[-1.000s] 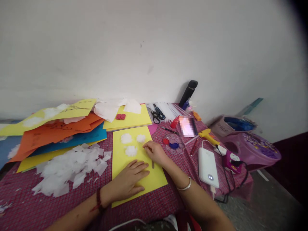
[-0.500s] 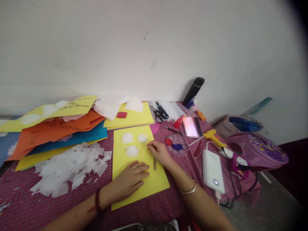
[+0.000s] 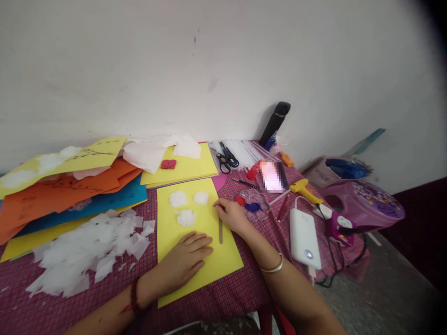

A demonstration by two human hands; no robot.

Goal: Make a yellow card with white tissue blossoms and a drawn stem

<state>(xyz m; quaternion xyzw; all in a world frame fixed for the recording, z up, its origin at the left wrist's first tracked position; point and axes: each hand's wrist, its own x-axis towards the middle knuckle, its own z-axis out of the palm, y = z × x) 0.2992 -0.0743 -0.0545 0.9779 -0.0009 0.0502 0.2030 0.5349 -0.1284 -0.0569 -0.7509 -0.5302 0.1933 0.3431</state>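
A yellow sheet of paper [image 3: 206, 260] lies on the checked tablecloth in front of me, with three white tissue puffs [image 3: 186, 217] stuck near its top. My left hand [image 3: 183, 260] rests flat on the sheet, fingers stretched out. My right hand [image 3: 231, 215] sits at the sheet's right edge with fingers curled, fingertips down on the paper near the top end of a thin grey-brown stick [image 3: 220, 231] lying on the paper. Whether the fingers pinch the stick I cannot make out.
White tissue scraps [image 3: 91, 246] are heaped to the left, below stacked orange, blue and yellow sheets [image 3: 70, 186]. To the right lie scissors [image 3: 225, 160], a paint palette [image 3: 256, 204], a yellow glue gun [image 3: 303, 190], a white power bank [image 3: 303, 238], a black bottle [image 3: 275, 122] and a purple bin [image 3: 363, 204].
My right hand has slid a little rightward along the sheet's edge, uncovering more of the stick. The left hand has stayed flat. The view shifted slightly.
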